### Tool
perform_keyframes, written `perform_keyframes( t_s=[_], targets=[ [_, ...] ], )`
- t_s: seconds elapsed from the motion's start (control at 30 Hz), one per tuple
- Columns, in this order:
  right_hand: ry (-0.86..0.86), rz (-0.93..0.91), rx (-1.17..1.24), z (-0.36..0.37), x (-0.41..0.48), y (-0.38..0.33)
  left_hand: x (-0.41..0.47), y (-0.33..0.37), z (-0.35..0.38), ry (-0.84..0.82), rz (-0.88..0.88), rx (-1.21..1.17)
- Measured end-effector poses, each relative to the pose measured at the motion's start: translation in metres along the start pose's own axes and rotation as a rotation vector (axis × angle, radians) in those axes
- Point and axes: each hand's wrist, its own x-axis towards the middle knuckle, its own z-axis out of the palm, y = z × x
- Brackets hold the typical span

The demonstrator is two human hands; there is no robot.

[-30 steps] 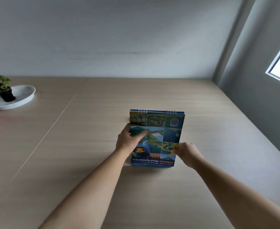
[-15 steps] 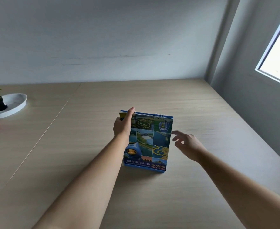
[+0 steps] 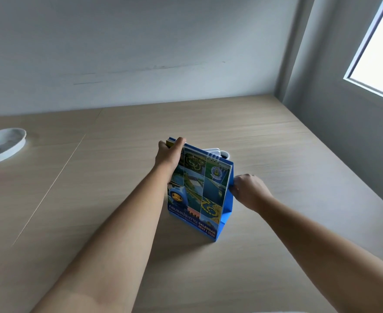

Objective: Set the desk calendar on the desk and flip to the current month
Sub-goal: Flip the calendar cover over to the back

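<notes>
Now both hands clamp calendar on desk — left hand top, right hand side.

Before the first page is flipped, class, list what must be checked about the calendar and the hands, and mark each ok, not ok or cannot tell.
1. Blue spiral-bound desk calendar stands on the pale wooden desk: ok.
2. Left hand steadies the top corner: ok.
3. Right hand has a grip on the side edge: ok.
4. Current month showing: not ok, cover faces front.
5. Back pages lie flat: cannot tell.
</notes>
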Motion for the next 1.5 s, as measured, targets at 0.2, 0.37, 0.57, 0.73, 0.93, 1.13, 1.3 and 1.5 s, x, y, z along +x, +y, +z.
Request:
perform_keyframes(
  t_s=[0.2,0.37,0.57,0.73,0.93,1.13,1.3,1.5],
  targets=[
    [0.013,0.168,0.076,0.008,-0.003,0.006,0.002,0.007,0.000,-0.058,-0.014,0.031],
    [-0.358,0.256,0.396,0.024,-0.027,0.011,0.002,0.005,-0.004,-0.080,-0.017,0.050],
    [-0.092,0.167,0.441,0.016,-0.019,-0.007,-0.007,0.004,-0.008,0.002,-0.020,0.051],
    [0.234,0.314,0.559,0.006,-0.001,-0.017,-0.013,-0.005,-0.027,0.142,-0.157,-0.019],
    [0.269,0.373,0.695,0.015,-0.007,-0.030,-0.018,0.002,-0.033,-0.004,-0.218,-0.084],
    [0.158,0.376,0.900,0.014,-0.014,-0.026,-0.017,0.004,-0.032,-0.089,-0.208,-0.099],
    [0.112,0.402,1.084,0.017,-0.022,-0.023,-0.014,0.003,-0.030,-0.092,-0.204,-0.117],
    [-0.119,0.352,1.196,0.008,-0.030,-0.021,-0.013,0.005,-0.027,-0.125,-0.215,-0.106]
  ],
)
